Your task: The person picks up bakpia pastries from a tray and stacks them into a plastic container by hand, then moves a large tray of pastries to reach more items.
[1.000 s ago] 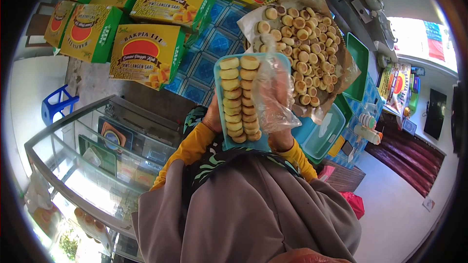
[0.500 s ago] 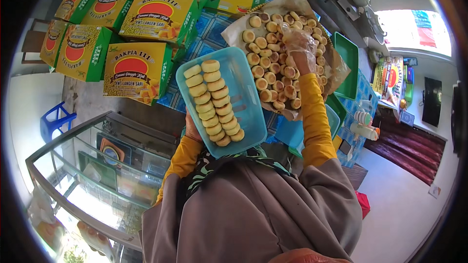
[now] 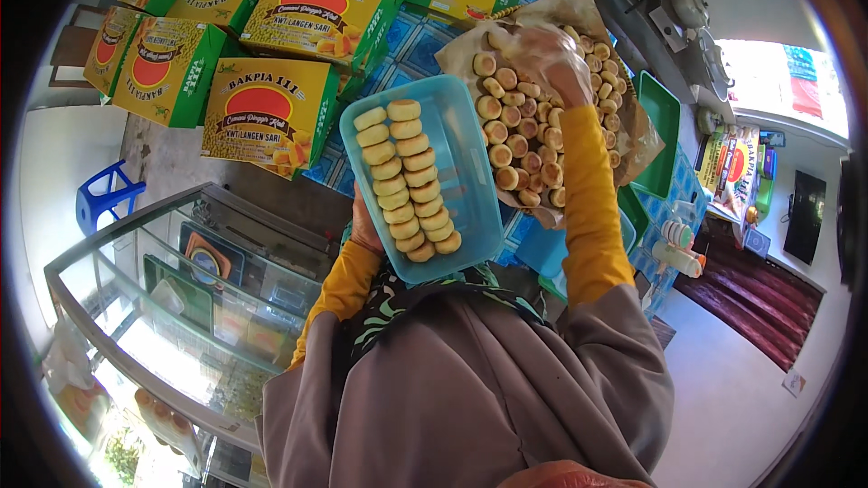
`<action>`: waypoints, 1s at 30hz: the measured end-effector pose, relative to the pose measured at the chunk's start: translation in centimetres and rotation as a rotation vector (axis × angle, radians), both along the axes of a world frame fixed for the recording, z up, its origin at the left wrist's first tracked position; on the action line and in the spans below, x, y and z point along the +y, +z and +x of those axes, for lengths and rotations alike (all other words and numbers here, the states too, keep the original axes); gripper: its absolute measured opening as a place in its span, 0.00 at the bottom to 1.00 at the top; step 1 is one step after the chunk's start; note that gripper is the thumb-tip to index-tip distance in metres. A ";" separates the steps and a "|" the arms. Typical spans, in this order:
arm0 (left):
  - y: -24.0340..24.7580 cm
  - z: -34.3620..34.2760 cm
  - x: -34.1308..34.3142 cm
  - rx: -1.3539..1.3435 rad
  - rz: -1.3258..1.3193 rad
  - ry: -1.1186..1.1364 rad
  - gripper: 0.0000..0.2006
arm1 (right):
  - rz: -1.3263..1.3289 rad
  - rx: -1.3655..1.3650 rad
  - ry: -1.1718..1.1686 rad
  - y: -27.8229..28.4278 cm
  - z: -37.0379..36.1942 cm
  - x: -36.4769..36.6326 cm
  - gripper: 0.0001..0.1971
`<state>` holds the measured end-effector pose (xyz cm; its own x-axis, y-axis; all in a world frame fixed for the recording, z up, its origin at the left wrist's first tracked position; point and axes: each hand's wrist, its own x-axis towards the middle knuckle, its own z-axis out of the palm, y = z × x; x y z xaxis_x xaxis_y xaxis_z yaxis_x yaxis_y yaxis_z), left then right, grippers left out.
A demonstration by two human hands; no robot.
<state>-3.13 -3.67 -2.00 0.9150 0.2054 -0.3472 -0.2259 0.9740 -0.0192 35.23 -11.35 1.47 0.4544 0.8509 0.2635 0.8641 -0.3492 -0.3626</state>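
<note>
My left hand (image 3: 364, 220) grips the left side of a light-blue plastic container (image 3: 472, 208), its fingers partly hidden by the wall. Inside, two rows of small round pastries (image 3: 391, 186) lean one against another on the left side; bare container bottom shows to their right. My right hand (image 3: 556, 63), in a clear plastic glove, is over the far part of a brown-paper-lined tray (image 3: 592, 9) spread with many browned round pastries (image 3: 517, 146). Motion smears its fingers, so I cannot tell whether it holds one.
Several yellow-and-green cardboard boxes (image 3: 267, 113) are stacked at the far left on a blue-patterned tablecloth (image 3: 418, 36). Green trays (image 3: 658, 126) lie right of the pastries. A glass display case (image 3: 181, 298) stands at the left, with a blue plastic stool (image 3: 107, 194) beyond it.
My right hand has moved farther away and slightly left over the pastries. The left hand still holds the container, and the two rows look the same. The whole view has shifted a little.
</note>
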 end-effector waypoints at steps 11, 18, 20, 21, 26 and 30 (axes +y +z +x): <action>0.9 0.4 0.8 -0.003 0.007 -0.023 0.35 | -0.379 -0.013 0.241 -0.4 0.4 4.7 0.14; 1.3 1.2 0.8 -0.022 0.030 -0.045 0.35 | -0.647 -0.174 0.136 -0.3 -2.5 4.0 0.13; 1.3 1.2 1.0 -0.020 0.038 -0.043 0.35 | -0.503 0.021 -0.025 0.7 -2.5 3.1 0.12; 1.3 1.2 1.0 -0.019 0.040 -0.042 0.35 | -0.500 0.183 -0.124 1.3 -2.3 2.7 0.11; 1.6 1.6 1.2 -0.029 0.078 -0.030 0.35 | -0.381 -0.369 0.201 4.0 -3.4 -2.1 0.09; 2.0 2.1 2.0 -0.031 0.176 0.018 0.35 | -0.138 0.378 0.566 10.8 -12.2 -2.0 0.13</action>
<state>-1.00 -1.70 0.03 0.9202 0.2769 -0.2766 -0.2453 0.9587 0.1438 23.07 -13.35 12.24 -0.0303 0.9984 0.0471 0.7501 0.0538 -0.6591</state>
